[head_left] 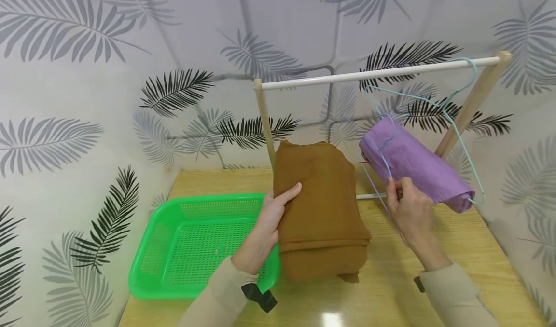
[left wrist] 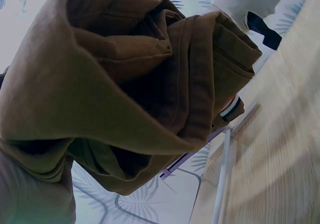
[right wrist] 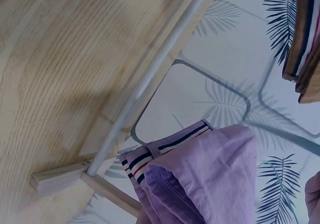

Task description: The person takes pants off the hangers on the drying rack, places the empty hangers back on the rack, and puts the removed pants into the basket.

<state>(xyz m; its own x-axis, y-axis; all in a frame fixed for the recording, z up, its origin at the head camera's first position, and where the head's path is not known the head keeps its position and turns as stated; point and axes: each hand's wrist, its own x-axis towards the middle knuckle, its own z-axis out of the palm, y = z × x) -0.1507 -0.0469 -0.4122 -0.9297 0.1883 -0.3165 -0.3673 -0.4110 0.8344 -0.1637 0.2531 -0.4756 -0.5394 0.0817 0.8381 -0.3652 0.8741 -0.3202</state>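
My left hand (head_left: 271, 213) holds folded brown trousers (head_left: 321, 197) by their left edge, thumb on top and the other fingers hidden beneath. Their folds fill much of the left wrist view, the brown cloth (left wrist: 130, 99) hanging in layers. With thumb and fingertips my right hand (head_left: 410, 209) pinches a thin pale blue-violet clothes hanger (head_left: 385, 165), its hook pointing up in front of folded purple trousers (head_left: 417, 163). Those purple trousers hang over a light-blue hanger (head_left: 462, 139) on the rack's bar. Their striped waistband (right wrist: 142, 164) shows in the right wrist view.
A wooden rack with a white top bar (head_left: 382, 71) stands at the back of the wooden table (head_left: 382, 288). Its lower white rod (right wrist: 145, 79) runs near the tabletop. Left of the brown trousers sits a green perforated basket (head_left: 141, 259). Leaf-patterned cloth covers the walls.
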